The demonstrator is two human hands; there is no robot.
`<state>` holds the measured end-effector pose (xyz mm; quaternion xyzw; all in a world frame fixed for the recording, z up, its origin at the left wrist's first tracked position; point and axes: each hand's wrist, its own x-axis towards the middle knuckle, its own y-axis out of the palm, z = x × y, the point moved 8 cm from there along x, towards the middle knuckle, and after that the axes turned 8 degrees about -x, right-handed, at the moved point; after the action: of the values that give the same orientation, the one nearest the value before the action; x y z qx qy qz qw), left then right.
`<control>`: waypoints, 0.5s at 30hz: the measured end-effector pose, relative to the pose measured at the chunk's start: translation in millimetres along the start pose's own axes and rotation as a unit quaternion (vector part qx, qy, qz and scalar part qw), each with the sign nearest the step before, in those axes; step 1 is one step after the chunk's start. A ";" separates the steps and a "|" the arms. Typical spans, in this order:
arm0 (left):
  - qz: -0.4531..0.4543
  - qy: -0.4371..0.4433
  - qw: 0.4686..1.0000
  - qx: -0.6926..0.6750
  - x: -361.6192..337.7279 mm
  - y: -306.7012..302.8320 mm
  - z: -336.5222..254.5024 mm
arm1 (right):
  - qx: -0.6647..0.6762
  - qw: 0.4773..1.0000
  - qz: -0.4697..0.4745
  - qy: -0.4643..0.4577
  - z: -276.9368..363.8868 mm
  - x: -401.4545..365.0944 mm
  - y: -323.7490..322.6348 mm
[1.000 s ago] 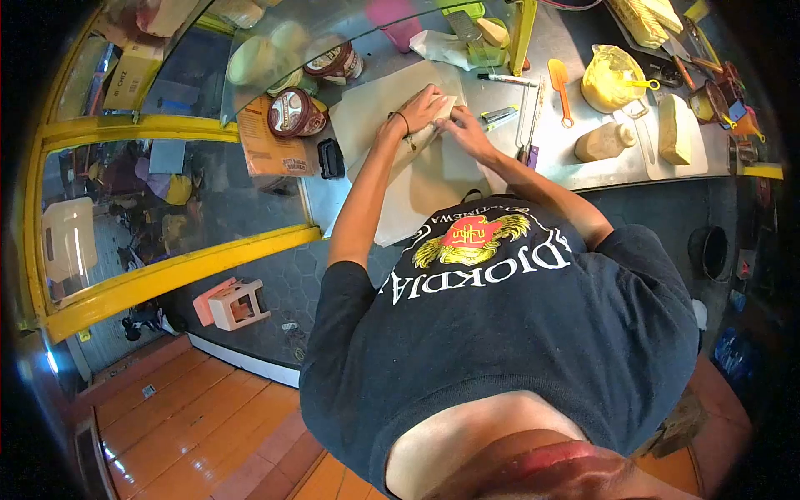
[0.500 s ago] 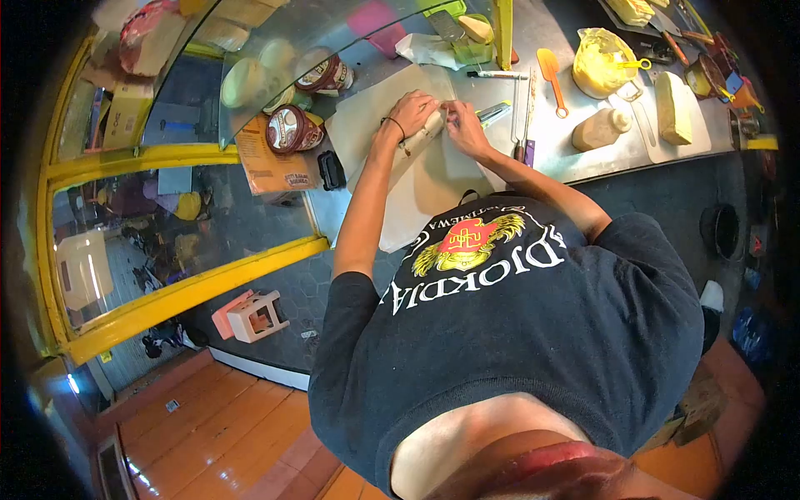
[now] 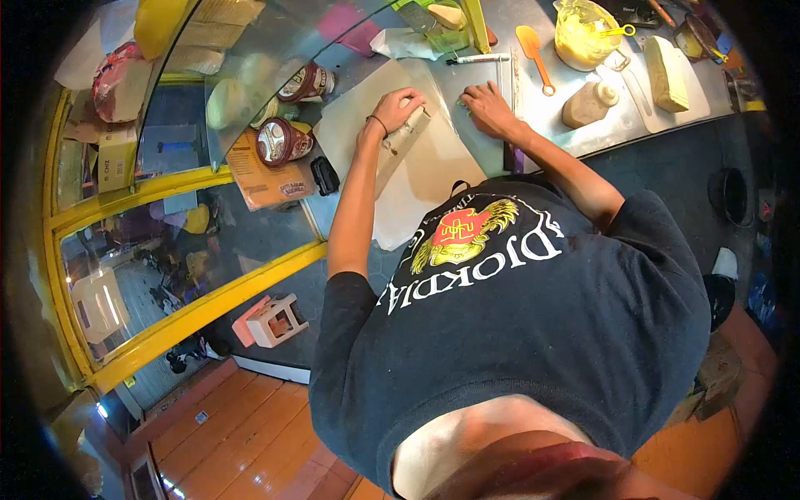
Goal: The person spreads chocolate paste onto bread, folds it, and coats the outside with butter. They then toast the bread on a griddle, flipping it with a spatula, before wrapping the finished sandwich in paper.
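Observation:
My left hand (image 3: 398,110), with a dark band at the wrist, is closed over a rolled, paper-wrapped bundle (image 3: 403,137) and presses it down. Beneath the bundle spread pale sheets of wrapping paper (image 3: 437,167) on the metal counter. My right hand (image 3: 490,110) is off the bundle, to its right, with fingers curled down at the counter. A slim green-and-grey tool lies there, mostly hidden under these fingers; only a small green bit (image 3: 462,103) shows. I cannot make out its exact kind.
To the right are an orange spatula (image 3: 532,54), a bowl of yellow spread (image 3: 577,42), a squeeze bottle (image 3: 590,105) and a pale yellow block (image 3: 665,79) on a white board. Lidded brown tubs (image 3: 283,142) and a black case (image 3: 324,176) stand left. A yellow-framed glass panel (image 3: 192,292) borders the left side.
My right hand has left the paper bundle and moved right, down onto the green-and-grey tool. My left hand stays on the bundle. The whole view has shifted slightly.

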<state>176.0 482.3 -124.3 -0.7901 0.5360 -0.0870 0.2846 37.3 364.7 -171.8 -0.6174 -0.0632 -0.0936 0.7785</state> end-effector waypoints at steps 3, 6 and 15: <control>0.018 -0.008 1.000 0.016 0.1 0.7 1.0 | 0.068 0.997 0.015 0.018 -5.5 7.2 -17.3; 0.018 0.007 0.999 0.044 1.9 1.3 4.5 | 0.205 0.979 0.011 0.021 -1.7 19.0 -28.7; 0.013 0.005 0.999 0.050 0.3 3.6 -2.4 | 0.239 0.970 -0.012 0.035 43.8 41.3 -24.4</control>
<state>172.3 480.3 -124.3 -0.7672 0.5427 -0.1135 0.3225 72.8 399.1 -129.7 -0.4089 -0.0634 -0.1069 0.9041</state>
